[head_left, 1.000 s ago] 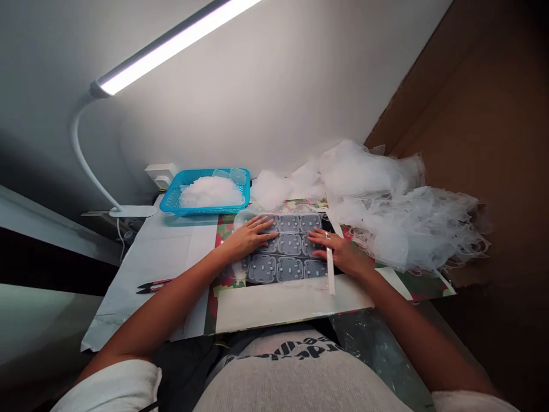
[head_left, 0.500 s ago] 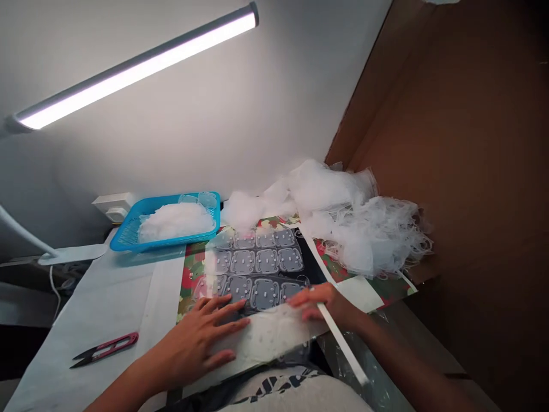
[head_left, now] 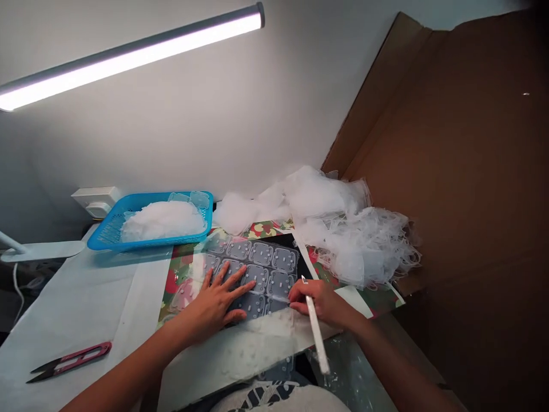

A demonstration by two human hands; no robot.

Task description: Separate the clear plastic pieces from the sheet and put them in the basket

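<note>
My left hand [head_left: 217, 303] is open and lies flat on a clear plastic sheet [head_left: 261, 274], with the fingers spread wide. This sheet has rounded square shapes in rows, and it lies on a black mat [head_left: 299, 258] over a colourful patterned paper [head_left: 175, 283]. My right hand [head_left: 319, 303] is closed narrow around a thin white craft knife [head_left: 316, 332], and its fingertips [head_left: 292, 297] touch the sheet. The small blade points up and away from me. A wide whitish plastic strip [head_left: 235, 349] covers the near part of the sheet.

Beyond the sheet, a blue basket [head_left: 150, 245] holds clear plastic scraps [head_left: 163, 223], and a big heap of plastic trimmings [head_left: 355, 246] lies beside it on the right. Red thread snips [head_left: 68, 361] lie on the white table cover [head_left: 81, 297], left of my arm.
</note>
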